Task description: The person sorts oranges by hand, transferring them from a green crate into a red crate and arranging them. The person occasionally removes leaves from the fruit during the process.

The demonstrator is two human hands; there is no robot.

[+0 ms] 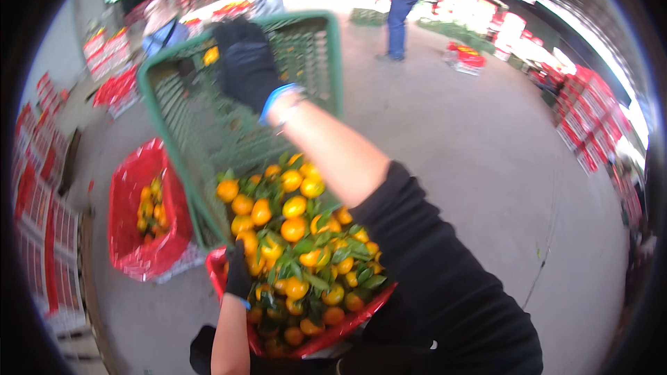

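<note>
A green plastic crate (pixel 190 177) stands tilted before me, its lower end over a red-lined box (pixel 359 320) heaped with leafy mandarins (pixel 294 229). My right hand (pixel 247 65), in a black glove, reaches across the crate's upper part, near its far rim; whether it grips anything is blurred. One small orange-yellow fruit (pixel 211 55) shows beside its fingers. My left hand (pixel 238 273), also black-gloved, is at the left edge of the mandarins, by the box's red liner; its fingers are partly hidden. More mandarins lie in the crate's lower end.
Left of the crate, a red-lined box (pixel 122 213) holds some mandarins. Stacked red and white cartons (pixel 47 239) line the left side, with another stack (pixel 589 114) at right. A person in blue trousers (pixel 397 21) stands ahead; another person (pixel 164 31) is at upper left.
</note>
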